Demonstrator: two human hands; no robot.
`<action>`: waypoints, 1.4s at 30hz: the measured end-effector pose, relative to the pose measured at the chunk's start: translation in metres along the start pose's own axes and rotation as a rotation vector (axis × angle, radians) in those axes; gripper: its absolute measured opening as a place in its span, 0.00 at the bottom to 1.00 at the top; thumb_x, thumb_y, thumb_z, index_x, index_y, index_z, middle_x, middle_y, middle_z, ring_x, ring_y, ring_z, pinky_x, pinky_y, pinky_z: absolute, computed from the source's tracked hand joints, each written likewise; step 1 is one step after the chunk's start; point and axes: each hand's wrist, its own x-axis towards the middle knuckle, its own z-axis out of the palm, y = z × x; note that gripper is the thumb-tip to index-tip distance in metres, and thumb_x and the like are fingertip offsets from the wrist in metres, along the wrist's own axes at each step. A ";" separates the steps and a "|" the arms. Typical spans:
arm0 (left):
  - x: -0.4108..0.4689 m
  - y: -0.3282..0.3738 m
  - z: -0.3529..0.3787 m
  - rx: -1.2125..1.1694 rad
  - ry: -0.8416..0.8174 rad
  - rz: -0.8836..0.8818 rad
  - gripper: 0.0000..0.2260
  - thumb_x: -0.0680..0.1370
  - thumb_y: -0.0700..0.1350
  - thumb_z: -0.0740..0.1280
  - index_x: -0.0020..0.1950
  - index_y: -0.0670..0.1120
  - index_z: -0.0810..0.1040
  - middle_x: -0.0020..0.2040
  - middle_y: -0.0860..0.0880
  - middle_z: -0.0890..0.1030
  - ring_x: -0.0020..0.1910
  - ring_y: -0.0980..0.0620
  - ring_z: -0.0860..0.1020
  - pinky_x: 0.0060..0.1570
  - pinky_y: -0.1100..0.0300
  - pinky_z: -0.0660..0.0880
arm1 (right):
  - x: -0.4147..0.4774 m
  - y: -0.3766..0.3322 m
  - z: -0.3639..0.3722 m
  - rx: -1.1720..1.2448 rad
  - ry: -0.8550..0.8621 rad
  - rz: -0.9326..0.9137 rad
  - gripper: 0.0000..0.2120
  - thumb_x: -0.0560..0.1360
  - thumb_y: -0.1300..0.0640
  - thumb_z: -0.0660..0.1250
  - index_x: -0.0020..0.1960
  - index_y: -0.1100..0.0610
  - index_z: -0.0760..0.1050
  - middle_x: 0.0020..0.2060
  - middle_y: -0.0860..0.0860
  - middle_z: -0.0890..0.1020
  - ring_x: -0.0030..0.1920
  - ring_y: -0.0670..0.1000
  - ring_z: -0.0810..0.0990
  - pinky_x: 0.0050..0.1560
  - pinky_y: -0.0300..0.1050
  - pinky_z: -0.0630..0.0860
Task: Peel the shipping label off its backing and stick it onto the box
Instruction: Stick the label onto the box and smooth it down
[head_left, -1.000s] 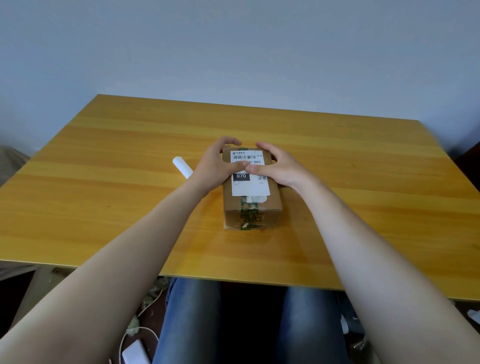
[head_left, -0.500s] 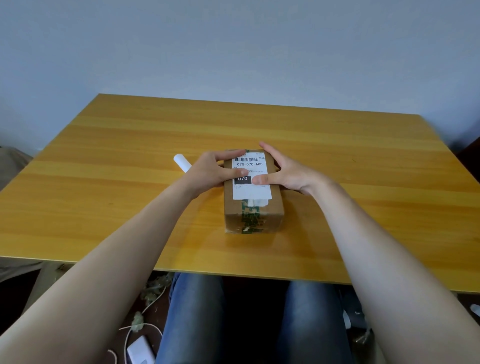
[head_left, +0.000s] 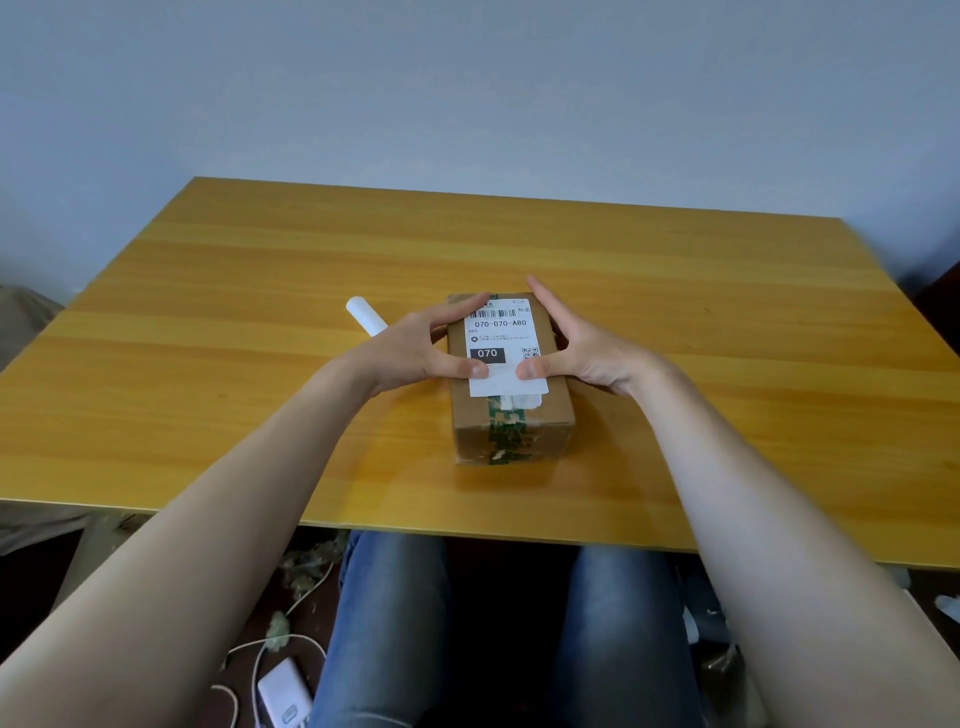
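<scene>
The cardboard box (head_left: 511, 415) sat on the yellow wooden worktop (head_left: 727, 338), about midway across and a little toward the 6 o'clock edge, its long side running from 12 to 6. The shipping label (head_left: 506, 345) lay flat on the box's top face, covering most of it from the 12 o'clock end down. It showed a barcode, the line "070-070-A80", a dark block reading "070" and a small square code. At the label's 6 o'clock edge a scrap of white paper (head_left: 524, 401) poked out. From there a strip of green printed tape (head_left: 506, 431) ran down over the near face.

The left hand (head_left: 410, 351) came in from 9 o'clock of the box. Its fingers (head_left: 457, 312) were stretched out and relaxed toward the far left corner, gripping nothing, and its thumb tip pressed down on the label's lower left part. The right hand (head_left: 582, 345) came in from 3 o'clock. Its fingers (head_left: 545, 301) were straight and pointed toward 11 along the box's right edge, also gripping nothing, and its thumb tip pressed the label's lower right part. The two thumb tips were near each other but apart.

A white paper roll (head_left: 366, 314) lay on the worktop at 10 o'clock of the box, partly hidden by the left hand. Under the worktop's near edge were blue jeans (head_left: 389, 623), and a white charger (head_left: 283, 699) with a cable lay on the floor at 7 o'clock.
</scene>
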 end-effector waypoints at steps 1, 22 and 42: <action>0.000 0.000 0.000 0.005 -0.005 -0.003 0.41 0.73 0.46 0.82 0.81 0.62 0.66 0.80 0.60 0.67 0.77 0.57 0.65 0.76 0.56 0.63 | -0.002 0.001 0.001 0.000 0.009 -0.018 0.58 0.71 0.60 0.81 0.85 0.39 0.46 0.62 0.29 0.72 0.60 0.28 0.74 0.63 0.33 0.75; 0.033 0.021 0.029 0.068 0.474 0.030 0.04 0.77 0.50 0.78 0.51 0.55 0.89 0.76 0.47 0.72 0.80 0.52 0.66 0.65 0.56 0.70 | 0.017 -0.021 0.023 -0.114 0.555 -0.160 0.04 0.75 0.51 0.79 0.47 0.42 0.87 0.80 0.48 0.66 0.79 0.49 0.64 0.70 0.46 0.66; 0.023 0.003 0.000 0.094 0.099 -0.035 0.35 0.65 0.62 0.82 0.71 0.68 0.78 0.82 0.60 0.63 0.77 0.50 0.69 0.73 0.44 0.73 | 0.010 -0.007 -0.006 -0.195 0.181 -0.017 0.32 0.67 0.41 0.82 0.68 0.29 0.76 0.86 0.46 0.49 0.85 0.52 0.52 0.82 0.60 0.57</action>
